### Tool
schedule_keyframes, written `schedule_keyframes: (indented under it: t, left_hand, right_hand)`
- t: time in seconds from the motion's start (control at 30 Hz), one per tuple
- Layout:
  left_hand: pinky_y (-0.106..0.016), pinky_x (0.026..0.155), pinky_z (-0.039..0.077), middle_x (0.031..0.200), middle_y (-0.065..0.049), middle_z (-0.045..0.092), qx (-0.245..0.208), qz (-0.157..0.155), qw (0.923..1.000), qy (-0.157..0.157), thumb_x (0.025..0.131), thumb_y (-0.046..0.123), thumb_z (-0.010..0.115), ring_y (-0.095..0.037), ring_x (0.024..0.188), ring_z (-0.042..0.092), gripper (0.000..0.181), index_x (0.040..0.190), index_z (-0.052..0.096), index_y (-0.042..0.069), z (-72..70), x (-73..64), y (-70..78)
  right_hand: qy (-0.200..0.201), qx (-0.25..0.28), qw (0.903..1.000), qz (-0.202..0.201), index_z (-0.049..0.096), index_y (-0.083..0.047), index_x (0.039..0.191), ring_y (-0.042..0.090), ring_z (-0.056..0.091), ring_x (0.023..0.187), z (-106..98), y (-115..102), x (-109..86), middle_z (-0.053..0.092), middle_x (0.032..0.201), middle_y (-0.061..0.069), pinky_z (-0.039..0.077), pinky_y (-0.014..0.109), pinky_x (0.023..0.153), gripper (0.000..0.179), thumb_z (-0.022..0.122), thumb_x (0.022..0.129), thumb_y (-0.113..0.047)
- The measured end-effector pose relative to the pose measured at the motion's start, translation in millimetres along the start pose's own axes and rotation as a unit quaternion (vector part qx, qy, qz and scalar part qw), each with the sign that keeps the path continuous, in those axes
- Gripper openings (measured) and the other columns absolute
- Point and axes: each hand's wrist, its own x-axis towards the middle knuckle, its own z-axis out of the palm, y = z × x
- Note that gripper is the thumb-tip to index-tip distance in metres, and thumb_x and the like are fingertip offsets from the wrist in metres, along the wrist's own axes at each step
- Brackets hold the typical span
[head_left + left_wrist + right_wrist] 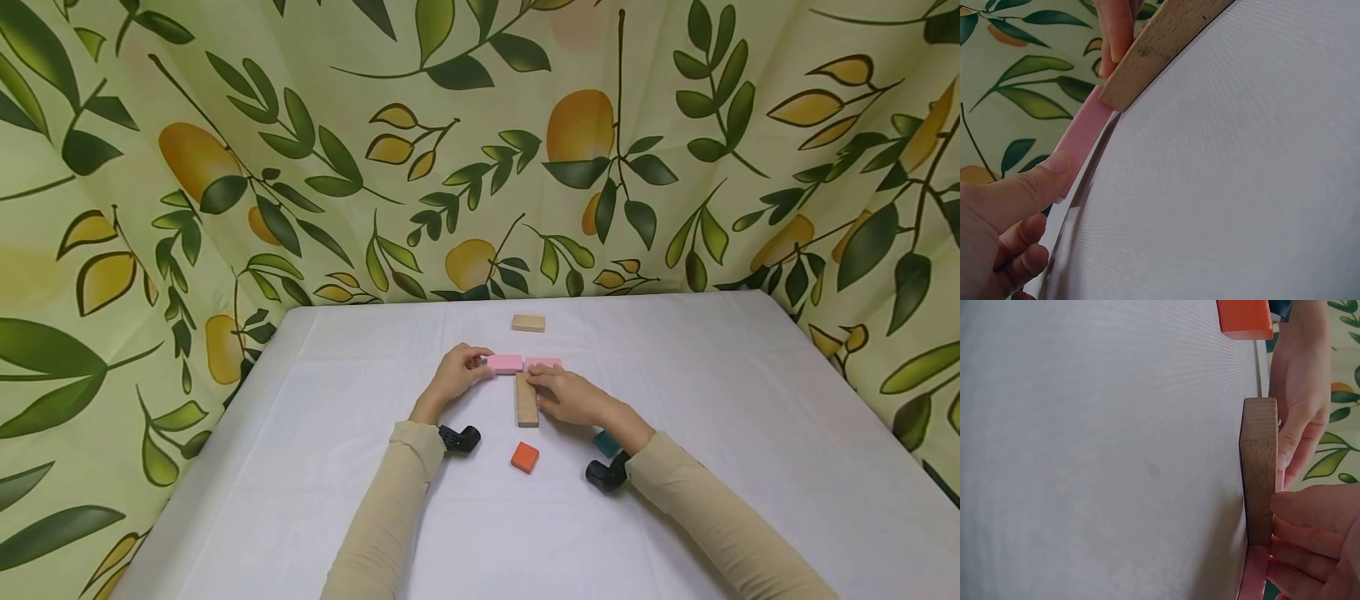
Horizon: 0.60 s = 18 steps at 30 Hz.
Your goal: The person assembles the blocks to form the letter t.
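Observation:
My left hand pinches the outer end of a pink block, its thumb against the block in the left wrist view. A second pink block lies just to its right, partly behind my right hand. Lengthwise below the two pink blocks, a plain wooden block meets them near their joint, forming a T shape. The right fingers, fairly straight, touch around the far end of the wooden block and the second pink block; in the right wrist view the thumb touches the wooden block's edge.
Another plain wooden block lies farther back on the white-covered table. An orange block sits nearer me, and a teal block is partly under my right forearm. A leaf-patterned curtain hangs behind the table.

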Motion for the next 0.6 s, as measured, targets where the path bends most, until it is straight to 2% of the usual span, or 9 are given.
schedule_keyframes:
  t: [0.03,0.17,0.27,0.6]
  left_hand:
    - [-0.025,0.067,0.037,0.087,-0.011,0.057,-0.002,-0.016,0.9999,-0.004,0.082,0.021,0.076,-0.018,0.077,0.047,0.031,0.110,0.072,0.008,-2.6,-2.8,8.4]
    - [-0.020,0.067,0.034,0.088,-0.012,0.057,0.022,-0.024,0.9995,0.000,0.083,0.015,0.075,-0.015,0.077,0.045,0.030,0.111,0.071,0.005,-3.3,-6.3,20.5]
    - [-0.019,0.067,0.033,0.087,-0.011,0.057,0.037,-0.019,0.9991,0.001,0.083,0.015,0.074,-0.014,0.076,0.044,0.031,0.112,0.071,0.005,-2.5,-7.0,22.9]
    - [-0.020,0.065,0.033,0.085,-0.009,0.055,0.040,-0.014,0.9991,-0.003,0.082,0.017,0.075,-0.014,0.075,0.044,0.030,0.110,0.071,0.006,-1.6,-6.0,24.1]
  right_hand:
    - [0.000,0.001,1.0000,0.001,0.053,0.005,0.134,0.038,0.043,0.139,0.0,-0.1,-0.1,0.047,0.147,0.023,0.034,0.053,0.116,0.044,0.059,0.093,-0.011]
    - [0.001,0.004,1.0000,0.007,0.053,0.004,0.134,0.039,0.042,0.139,-0.1,-0.6,-0.8,0.046,0.147,0.022,0.035,0.053,0.115,0.044,0.059,0.093,-0.011]
    - [0.002,0.005,1.0000,0.008,0.053,0.004,0.134,0.039,0.042,0.139,-0.1,-0.7,-0.6,0.046,0.147,0.022,0.035,0.053,0.115,0.044,0.059,0.093,-0.011]
    - [-0.001,0.005,0.9999,0.013,0.053,0.004,0.134,0.038,0.041,0.140,0.2,-0.8,-0.4,0.045,0.149,0.021,0.034,0.053,0.116,0.044,0.058,0.094,-0.012]
